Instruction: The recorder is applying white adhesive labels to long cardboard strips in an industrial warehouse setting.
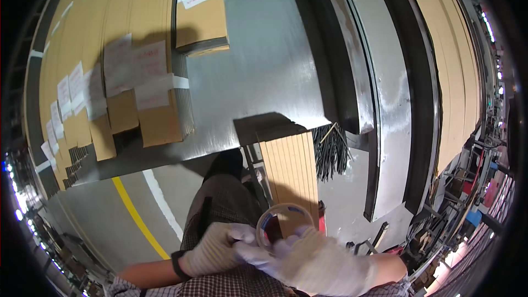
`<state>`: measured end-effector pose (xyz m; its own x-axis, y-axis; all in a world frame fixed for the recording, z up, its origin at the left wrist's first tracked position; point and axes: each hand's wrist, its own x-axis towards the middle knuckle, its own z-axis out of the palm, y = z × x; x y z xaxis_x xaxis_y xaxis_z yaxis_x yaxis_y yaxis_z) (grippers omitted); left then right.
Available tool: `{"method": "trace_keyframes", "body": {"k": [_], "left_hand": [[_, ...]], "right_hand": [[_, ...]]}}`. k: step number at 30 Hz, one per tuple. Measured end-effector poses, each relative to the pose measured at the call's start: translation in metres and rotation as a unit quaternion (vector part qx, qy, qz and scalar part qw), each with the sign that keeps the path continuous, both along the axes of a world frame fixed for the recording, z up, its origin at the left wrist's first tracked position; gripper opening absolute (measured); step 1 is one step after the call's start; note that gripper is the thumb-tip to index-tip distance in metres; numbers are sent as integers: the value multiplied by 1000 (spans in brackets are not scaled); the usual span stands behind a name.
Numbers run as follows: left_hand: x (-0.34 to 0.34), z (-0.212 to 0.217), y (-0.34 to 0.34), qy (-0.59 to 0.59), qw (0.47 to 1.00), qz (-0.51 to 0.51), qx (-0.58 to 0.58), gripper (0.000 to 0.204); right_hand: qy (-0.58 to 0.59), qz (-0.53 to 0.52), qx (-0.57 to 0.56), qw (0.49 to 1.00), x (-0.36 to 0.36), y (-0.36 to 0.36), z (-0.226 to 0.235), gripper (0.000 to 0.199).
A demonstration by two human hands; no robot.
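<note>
A roll of tape (286, 207) with a tan ring is in front of my body, tilted so its hollow middle shows. My right hand (324, 261), in a pale knitted glove, grips the lower side of the roll. My left hand (214, 248), gloved alike, meets the right at the roll's lower left edge. Its fingers are curled together, and what they pinch, if anything, is too small to make out. Just beyond the roll stands a stack of cardboard strips (289, 159), partly hidden by it.
Flat cardboard bundles (157, 115) with taped paper labels line the left of the metal table (247, 49); another cardboard bundle (203, 19) lies farther back. Black straps (330, 154) hang from the table edge. Metal beams (393, 104) run along the right, beside more cardboard (448, 55).
</note>
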<state>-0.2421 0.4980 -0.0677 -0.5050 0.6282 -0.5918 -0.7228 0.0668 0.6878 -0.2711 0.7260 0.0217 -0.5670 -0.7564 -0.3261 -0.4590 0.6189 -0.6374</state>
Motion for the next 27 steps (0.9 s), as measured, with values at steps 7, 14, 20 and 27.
{"method": "trace_keyframes", "body": {"k": [7,14,20,27], "left_hand": [[-4,-172,16,104,993,55,-12,23],[-13,-291,84,450,855,-256,-18,42],[-7,-279,33,139,990,-9,-24,22],[-22,-36,26,254,965,4,-57,22]], "right_hand": [[-191,-471,-150,848,23,137,-156,20],[-144,-496,-135,846,65,118,-206,34],[-64,-641,-180,743,56,-25,-114,87],[100,-594,-40,797,77,-19,-135,101]]}}
